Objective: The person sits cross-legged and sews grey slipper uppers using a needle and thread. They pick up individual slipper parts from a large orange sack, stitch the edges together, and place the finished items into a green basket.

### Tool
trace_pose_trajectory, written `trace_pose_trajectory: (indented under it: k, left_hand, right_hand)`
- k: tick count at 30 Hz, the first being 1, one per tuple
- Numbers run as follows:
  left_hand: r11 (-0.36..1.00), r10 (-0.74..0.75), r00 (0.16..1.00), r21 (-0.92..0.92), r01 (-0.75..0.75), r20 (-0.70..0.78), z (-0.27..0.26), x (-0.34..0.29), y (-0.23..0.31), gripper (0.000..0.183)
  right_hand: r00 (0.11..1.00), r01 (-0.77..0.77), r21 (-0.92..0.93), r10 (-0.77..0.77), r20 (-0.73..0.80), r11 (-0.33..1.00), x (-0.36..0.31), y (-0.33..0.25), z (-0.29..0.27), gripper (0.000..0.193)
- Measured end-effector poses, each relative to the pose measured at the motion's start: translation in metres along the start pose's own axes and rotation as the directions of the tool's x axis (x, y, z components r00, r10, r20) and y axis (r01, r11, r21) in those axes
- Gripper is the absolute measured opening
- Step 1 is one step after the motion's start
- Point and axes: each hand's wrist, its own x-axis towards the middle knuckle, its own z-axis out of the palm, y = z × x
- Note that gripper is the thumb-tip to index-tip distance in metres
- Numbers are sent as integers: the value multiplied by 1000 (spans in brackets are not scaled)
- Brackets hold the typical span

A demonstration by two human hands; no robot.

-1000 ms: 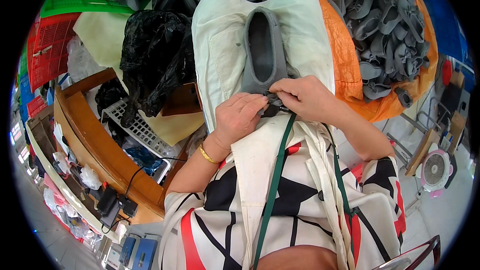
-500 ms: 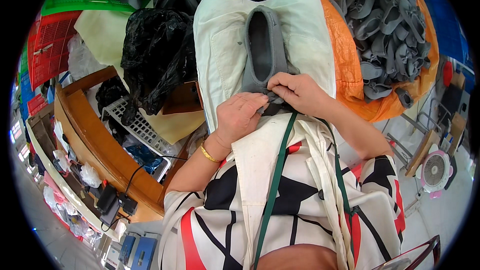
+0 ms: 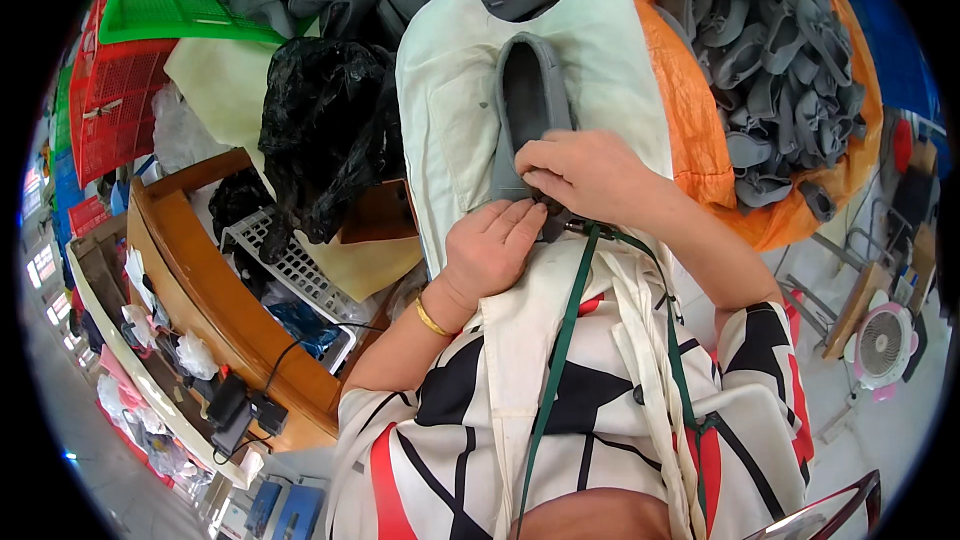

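A grey slip-on shoe [image 3: 508,165] lies lengthwise on a white cloth [image 3: 625,90] over my lap, its opening facing up. My left hand [image 3: 490,248] is closed at the shoe's near end, fingers together and their tips pressed on the grey material. From the right, my right hand [image 3: 590,176] bends over the near part of the shoe, its fingers curled into a pinch by the opening's rim. Both hands cover much of that near end, so what lies between the fingertips is hidden. A gold bracelet circles my left wrist.
Many grey shoes fill an orange sack [image 3: 690,150] at the right, and more are piled beyond the cloth. A black plastic bag [image 3: 325,130], a white plastic basket [image 3: 300,258] and a wooden cabinet [image 3: 225,290] stand at the left. A fan [image 3: 884,343] is at the far right.
My right hand has moved farther over the shoe's opening. The left hand has shifted slightly right and nearer to me. The whole view has moved a little; the shoe still lies on the cloth.
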Motion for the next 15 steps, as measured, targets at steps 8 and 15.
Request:
trace_pose_trajectory:
  k: [8, 15]
  left_hand:
    - [999, 35, 999, -7, -35, 22, -6, 5, -2, 35]
    - [929, -200, 963, -276, 245, 180, -28, 22, -12, 27]
  right_hand:
    - [994, 7, 177, -27, 109, 984, 15, 7, 14, 11]
    - [967, -109, 977, 249, 61, 182, 5, 31, 54, 22]
